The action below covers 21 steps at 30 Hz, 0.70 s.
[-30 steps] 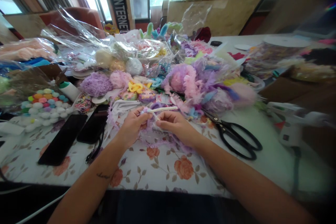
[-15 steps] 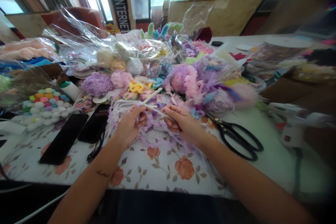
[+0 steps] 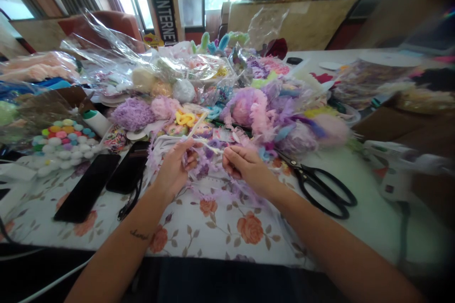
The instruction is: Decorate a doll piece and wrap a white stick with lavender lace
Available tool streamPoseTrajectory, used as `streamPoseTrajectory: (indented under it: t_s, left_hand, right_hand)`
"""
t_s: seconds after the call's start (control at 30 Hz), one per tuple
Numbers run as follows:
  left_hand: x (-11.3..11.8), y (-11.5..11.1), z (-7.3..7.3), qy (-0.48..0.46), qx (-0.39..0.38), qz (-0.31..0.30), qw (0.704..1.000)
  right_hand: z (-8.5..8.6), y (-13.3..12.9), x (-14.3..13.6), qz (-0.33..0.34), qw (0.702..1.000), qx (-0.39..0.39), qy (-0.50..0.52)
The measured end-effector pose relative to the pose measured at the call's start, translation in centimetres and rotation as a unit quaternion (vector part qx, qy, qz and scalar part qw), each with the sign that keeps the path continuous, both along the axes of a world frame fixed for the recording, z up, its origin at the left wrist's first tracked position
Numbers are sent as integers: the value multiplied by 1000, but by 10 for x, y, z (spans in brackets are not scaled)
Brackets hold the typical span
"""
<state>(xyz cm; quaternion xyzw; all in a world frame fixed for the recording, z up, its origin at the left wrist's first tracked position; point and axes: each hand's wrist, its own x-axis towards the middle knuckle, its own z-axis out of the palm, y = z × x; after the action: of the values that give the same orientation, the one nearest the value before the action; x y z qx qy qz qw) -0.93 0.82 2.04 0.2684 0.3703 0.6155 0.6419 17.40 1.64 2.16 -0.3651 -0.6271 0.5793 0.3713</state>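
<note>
Between thumb and fingers, my left hand (image 3: 177, 163) pinches a thin cream-white cord (image 3: 198, 124). One end of this cord sticks up and away from the hand, while another stretch runs across to the right. My right hand (image 3: 243, 165) is closed in a pinch at that right-hand stretch, its fingertips a short way from my left ones. Fuzzy lilac yarn (image 3: 204, 170) lies under and around both hands, partly hidden by them. Black-handled scissors (image 3: 316, 182) lie beside my right forearm.
Two black phones (image 3: 87, 189) lie left of my left forearm. Bagged pompoms (image 3: 64, 144) sit farther left. A pile of fluffy yarn (image 3: 245, 106) and clear plastic wrapping (image 3: 142, 61) spreads across the back. At the right stands a white glue gun (image 3: 391, 170) with a cable.
The cord's upright end has swung left and stands steeper. The right-hand stretch now shows a pale, thicker tip near my right fingers, which have curled in more. My left hand has hardly moved.
</note>
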Motion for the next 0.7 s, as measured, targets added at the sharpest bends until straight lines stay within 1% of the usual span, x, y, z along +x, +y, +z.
streamPoseTrajectory:
  t_s: [0.03,0.07,0.13,0.2,0.23,0.33,0.37,0.43,0.5,0.57,0.63,0.7]
  left_hand:
    - [1,-2,0,-1,0,-24,1000]
    - [3,-3,-1,-3,1,-49,999]
    - [6,-6,-5,6,3,-98,995]
    - [9,-8,-9,33,3,-133,991]
    - [10,-9,-11,48,1,-141,989]
    - [13,-10,-13,80,0,-129,988]
    - [13,-9,-13,83,0,-121,989]
    - [10,-8,-12,83,3,-98,992]
    - [5,-4,-9,73,5,-55,996]
    - [-4,2,-5,56,7,16,998]
    - [-13,8,-2,36,8,96,995]
    - [-20,12,1,23,9,147,989]
  right_hand:
    - [2,-1,0,35,995,-80,55]
    - [3,-2,0,65,982,-147,103]
    - [3,-3,1,110,950,-237,170]
    - [1,-4,1,137,927,-283,205]
    - [-2,-4,0,146,919,-297,213]
    - [-8,-4,-3,158,910,-319,212]
    - [-10,-4,-5,156,912,-322,199]
    - [-10,-3,-5,151,927,-310,151]
    - [-4,0,3,157,946,-271,88]
    - [6,6,20,181,960,-212,39]
    - [20,12,46,209,967,-147,19]
    - [32,18,69,215,972,-95,11]
